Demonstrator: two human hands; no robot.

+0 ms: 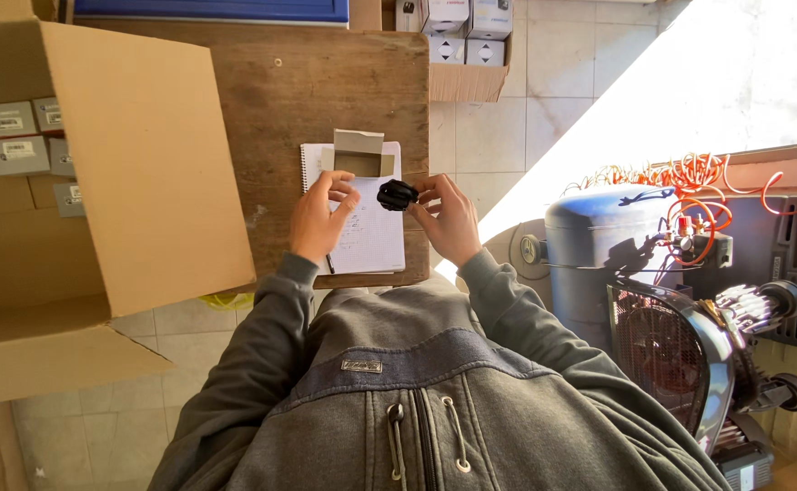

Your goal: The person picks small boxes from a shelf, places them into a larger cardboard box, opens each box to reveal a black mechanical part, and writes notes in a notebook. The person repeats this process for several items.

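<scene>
The right hand [448,218] pinches a small black part [397,195] between its fingertips, fingers curled around one end of it, holding it just above the notebook [371,238]. The left hand [321,218] is loosely open, its fingers bent and reaching toward the black part from the other side; whether the fingertips actually touch it is hard to tell. A small open cardboard box [358,155] sits at the top edge of the notebook, just beyond both hands, flap up. The notebook lies on a worn wooden table [326,82], with a pen [329,264] at its near left edge under the left wrist. A big open carton [135,173] stands to the left, with small grey boxes [18,136] inside. To the right, on the tiled floor, stands an air compressor [635,273] with a coiled orange hose [690,173] on top
</scene>
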